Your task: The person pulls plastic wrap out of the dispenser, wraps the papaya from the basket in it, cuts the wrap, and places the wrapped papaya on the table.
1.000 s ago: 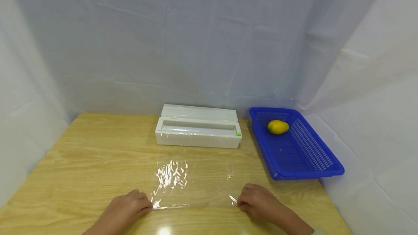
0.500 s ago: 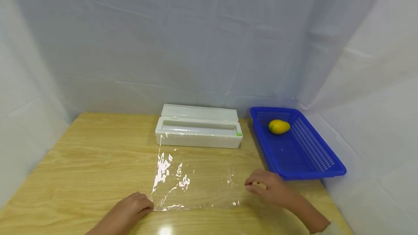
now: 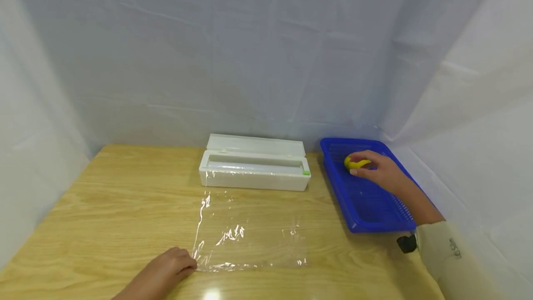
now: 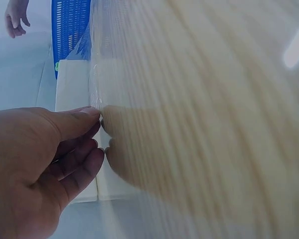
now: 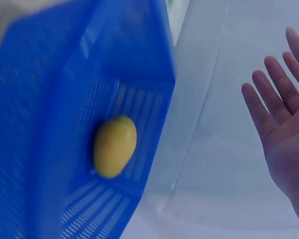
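A sheet of cling film (image 3: 231,235) runs from a white dispenser box (image 3: 254,179) toward the front of the wooden table. My left hand (image 3: 170,265) pinches its near left corner between thumb and fingers; the left wrist view shows the fingertips right at the film's edge. Over a blue basket (image 3: 354,219), my right hand (image 3: 381,170) reaches to a yellow mango (image 5: 114,147), overlapping it in the head view. The right wrist view shows this hand's fingers extended and spread, with the mango lying apart from them on the basket floor.
The dispenser's lid (image 3: 256,145) stands raised at the back, with a green tab (image 3: 306,172) on the box's right end. White sheeting (image 3: 250,59) hangs behind and on both sides of the table (image 3: 104,207).
My right hand has let go of the film's right corner and moved right and forward to the mango in the basket. The left hand stays at its corner.
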